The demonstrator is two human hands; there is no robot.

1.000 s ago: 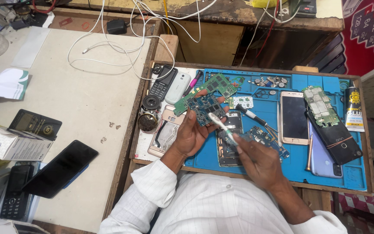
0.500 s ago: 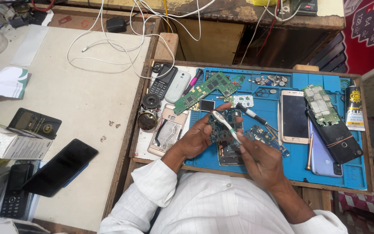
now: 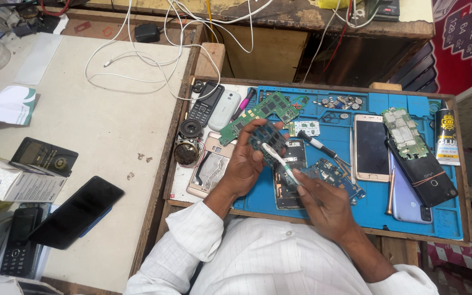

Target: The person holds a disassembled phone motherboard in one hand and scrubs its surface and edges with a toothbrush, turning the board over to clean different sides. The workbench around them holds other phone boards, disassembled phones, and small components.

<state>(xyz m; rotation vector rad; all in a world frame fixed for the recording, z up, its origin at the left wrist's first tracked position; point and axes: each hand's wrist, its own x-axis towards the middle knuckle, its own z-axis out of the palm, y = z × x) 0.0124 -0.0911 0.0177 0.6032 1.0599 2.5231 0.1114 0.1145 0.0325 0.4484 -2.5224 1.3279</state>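
My left hand (image 3: pixel 245 163) holds a small dark circuit board (image 3: pixel 267 141) upright over the blue work mat (image 3: pixel 378 216). My right hand (image 3: pixel 323 203) grips a white toothbrush (image 3: pixel 281 161) by its teal handle, and the bristle end rests on the board's face. Under my hands lies an opened phone body (image 3: pixel 288 175) and a blue circuit board (image 3: pixel 330 172). A long green circuit board (image 3: pixel 258 114) lies just beyond my left hand.
On the mat lie a rose-gold smartphone (image 3: pixel 372 147), a black phone with a green board on it (image 3: pixel 419 164), a lilac phone back (image 3: pixel 406 194), a screwdriver (image 3: pixel 319 146) and a glue bottle (image 3: pixel 446 135). Keypad phones (image 3: pixel 205 102), a speaker (image 3: pixel 187 150), cables and boxes sit left.
My left hand has shifted the small board from the mat's upper middle toward me and raised it. The toothbrush followed and its bristles stay on the board.
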